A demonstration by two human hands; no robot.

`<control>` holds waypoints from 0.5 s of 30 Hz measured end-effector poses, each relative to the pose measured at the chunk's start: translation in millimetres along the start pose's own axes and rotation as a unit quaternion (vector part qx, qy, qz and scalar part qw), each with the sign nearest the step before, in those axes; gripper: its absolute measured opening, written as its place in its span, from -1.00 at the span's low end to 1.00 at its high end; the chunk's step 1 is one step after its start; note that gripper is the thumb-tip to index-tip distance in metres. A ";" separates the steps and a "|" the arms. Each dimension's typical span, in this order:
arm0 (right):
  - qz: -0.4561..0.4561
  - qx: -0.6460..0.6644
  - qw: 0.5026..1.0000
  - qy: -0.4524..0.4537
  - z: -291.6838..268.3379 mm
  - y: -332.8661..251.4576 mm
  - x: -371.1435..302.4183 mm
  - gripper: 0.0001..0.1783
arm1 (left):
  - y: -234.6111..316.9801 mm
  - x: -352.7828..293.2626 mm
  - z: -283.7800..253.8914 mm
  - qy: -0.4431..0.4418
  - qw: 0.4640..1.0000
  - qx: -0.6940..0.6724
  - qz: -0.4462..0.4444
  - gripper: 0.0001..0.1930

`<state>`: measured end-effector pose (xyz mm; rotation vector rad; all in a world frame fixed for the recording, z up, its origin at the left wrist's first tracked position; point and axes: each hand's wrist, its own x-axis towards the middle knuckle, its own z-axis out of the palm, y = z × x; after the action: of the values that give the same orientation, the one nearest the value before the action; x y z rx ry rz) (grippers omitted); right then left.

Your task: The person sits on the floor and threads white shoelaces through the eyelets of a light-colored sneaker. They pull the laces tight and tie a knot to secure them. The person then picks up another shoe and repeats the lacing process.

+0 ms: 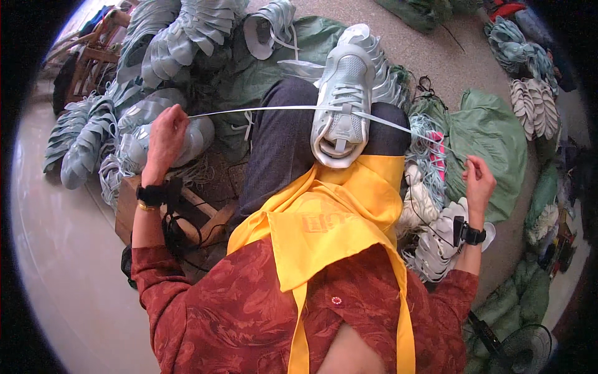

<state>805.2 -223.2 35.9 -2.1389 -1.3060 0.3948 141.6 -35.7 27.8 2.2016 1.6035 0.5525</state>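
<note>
Pinching a pale lace [249,110] at both sides, fingers closed on it: left hand [167,138] at one end, right hand [479,182] at the other, though its exact grip is too small to tell. Light grey-blue shoe [349,78] sits between them, ahead and rightward of my left hand, ahead and leftward of my right. Right hand looks slightly nearer the shoe and also lower, closer to my body; lens bend makes that rough. Long axis runs away from me, heel end my way, toe out, leaning a little right. Lace crosses that axis nearly square, at the tongue, pulled about straight on the left, sloping down on the right. Neither hand touches the shoe body.

Under it: my lap, yellow apron [299,215] at the heel end, dark trousers [274,137] on both sides; what bears the toe is hidden. Beside my right leg, a tangle of light blue laces [422,162] and white pieces [439,246]. Left side, a wooden frame [128,209]. Further out, a green sack [492,146] past my right hand, and stacked shoe uppers [193,37] ahead left. Pale floor [68,249] beyond, wooden chair [96,71] far left.
</note>
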 end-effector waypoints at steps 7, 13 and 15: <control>0.033 0.006 0.999 0.002 -16.1 43.7 9.0 -0.81 | -67.3 -4.2 -31.7 0.023 0.996 0.046 -0.077 -0.87; 0.025 -0.007 1.000 0.007 -21.7 77.8 14.9 -0.80 | -83.8 3.4 -50.1 0.048 0.989 0.111 -0.090 -0.85; 0.022 -0.016 1.000 0.014 -22.2 80.5 14.3 -0.80 | -86.0 5.3 -54.8 0.044 0.988 0.114 -0.091 -0.83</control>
<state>880.3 -245.4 3.6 -2.1943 -1.2605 0.3631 45.2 -2.5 32.1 2.1835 1.9777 0.4377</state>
